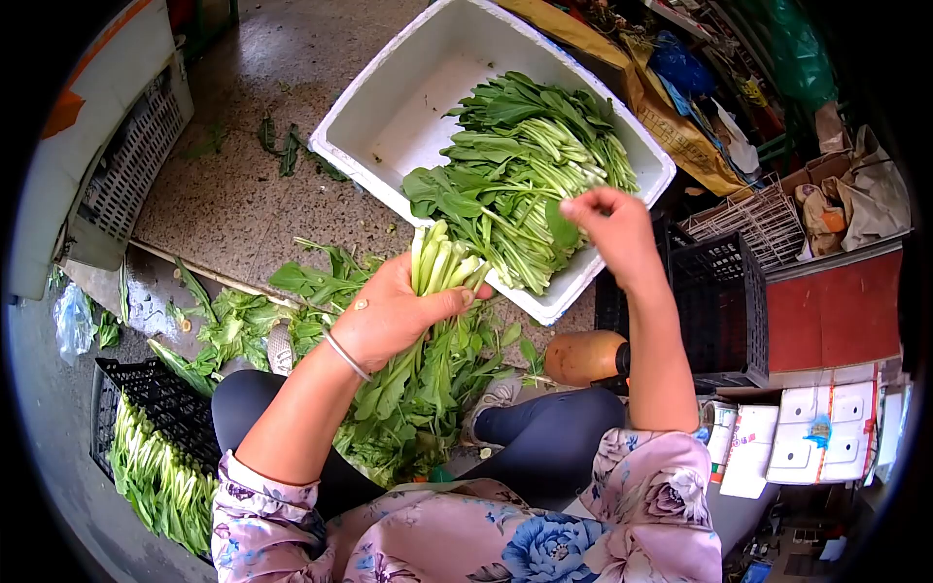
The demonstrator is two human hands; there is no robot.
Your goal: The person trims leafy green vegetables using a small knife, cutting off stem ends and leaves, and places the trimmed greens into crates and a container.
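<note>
My left hand (384, 306) is wrapped round a bunch of leafy greens (439, 260), pale stalk ends up and leaves hanging below. My right hand (622, 228) is closed in a pinch above the white foam box (398, 97). A single green leaf (561, 225) shows at its fingertips and appears held there. Inside the box, a heap of greens (530, 160) lies with the stalks mostly side by side. Between my knees is a pile of loose leaves (418, 408), partly hidden by my left hand and its bunch.
A black crate (146, 398) with greens stands at lower left. Stray leaves (243, 325) cover the floor at left. An orange-brown jar (583, 358) and black crates (714, 301) stand right of the box. White cartons (821, 432) lie at far right.
</note>
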